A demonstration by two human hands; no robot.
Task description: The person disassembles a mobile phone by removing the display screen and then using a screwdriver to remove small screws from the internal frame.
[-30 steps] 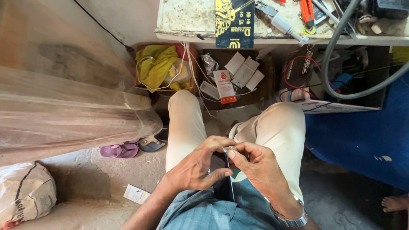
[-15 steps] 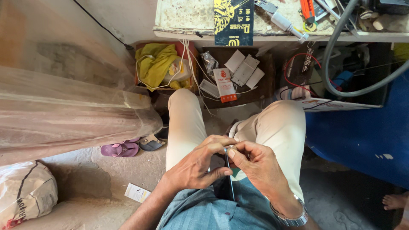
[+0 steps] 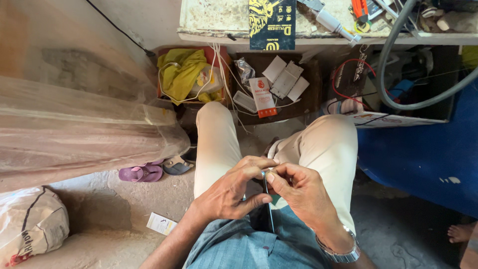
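Thin dark flat piece (image 3: 269, 211), edge-on to the camera and too slim to identify, is being held upright over the person's lap, just between the two hands. The left hand (image 3: 234, 192) is wrapping round it from one side, its fingers (image 3: 254, 163) curling over the top and the thumb pressing in lower down, so that hand is closed on the piece, probably to steady it. The right hand (image 3: 298, 192) is coming in from the opposite side, with its fingertips (image 3: 273, 175) pinching together at the upper edge, touching the left hand's fingers; what exactly they are nipping there is too small to tell. Holding it close to the body and above the knees is likely giving both hands a braced, stable position. A metal wristwatch (image 3: 343, 251) is sitting on the right wrist, just behind that hand.

Beyond the hands, past the knees in pale trousers (image 3: 219, 139), an open box (image 3: 279, 84) of small white and orange packets is lying under a workbench edge (image 3: 318, 36). Off to the left hand's side, a purple sandal (image 3: 141, 173) is resting on the concrete floor (image 3: 109, 224), with a clear plastic sheet (image 3: 74, 134) draping farther out. A grey hose (image 3: 398, 94) is looping beyond the right hand.
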